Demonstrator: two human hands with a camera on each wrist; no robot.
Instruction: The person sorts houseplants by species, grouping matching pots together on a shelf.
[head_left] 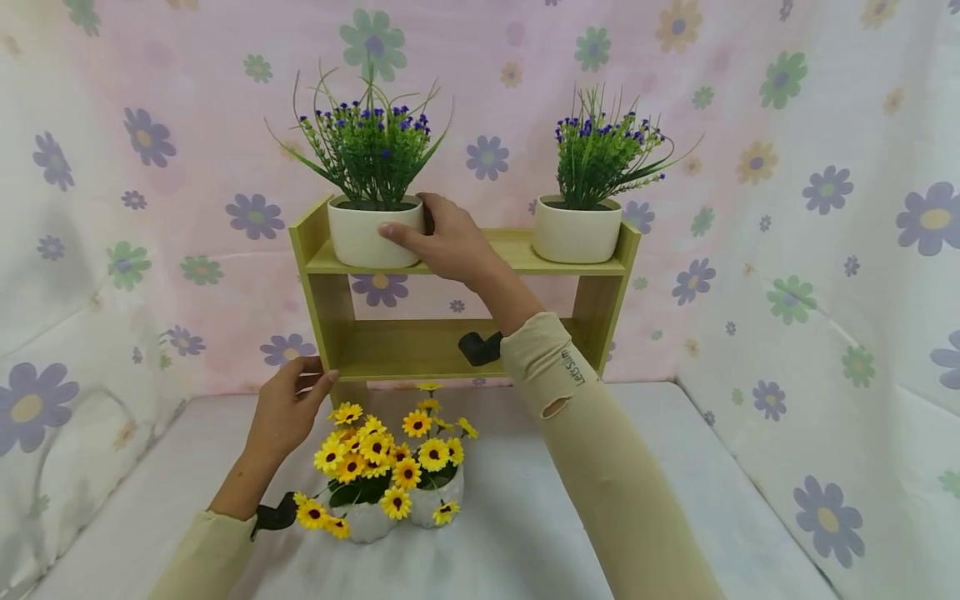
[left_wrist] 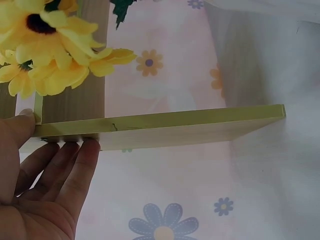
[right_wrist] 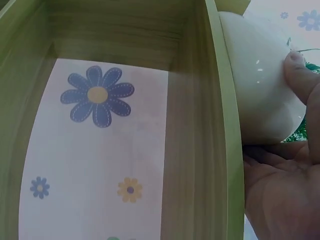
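Note:
A small wooden shelf (head_left: 465, 268) stands upright, with two white pots of purple flowers on its top board. My right hand (head_left: 450, 242) holds the left flower pot (head_left: 367, 237) by its right end, thumb on the front wall and fingers round the far side. In the right wrist view that pot (right_wrist: 265, 85) rests against the top board. My left hand (head_left: 288, 408) pinches the shelf's left side panel low down. The left wrist view shows the thumb on its front edge and the fingers against the panel's outer face (left_wrist: 165, 140).
The right flower pot (head_left: 576, 233) sits at the top board's other end. Two pots of yellow flowers, a left one (head_left: 363, 521) and a right one (head_left: 438, 500), stand on the white table (head_left: 570, 508) before the shelf. Behind hangs a flower-patterned cloth (head_left: 480, 100).

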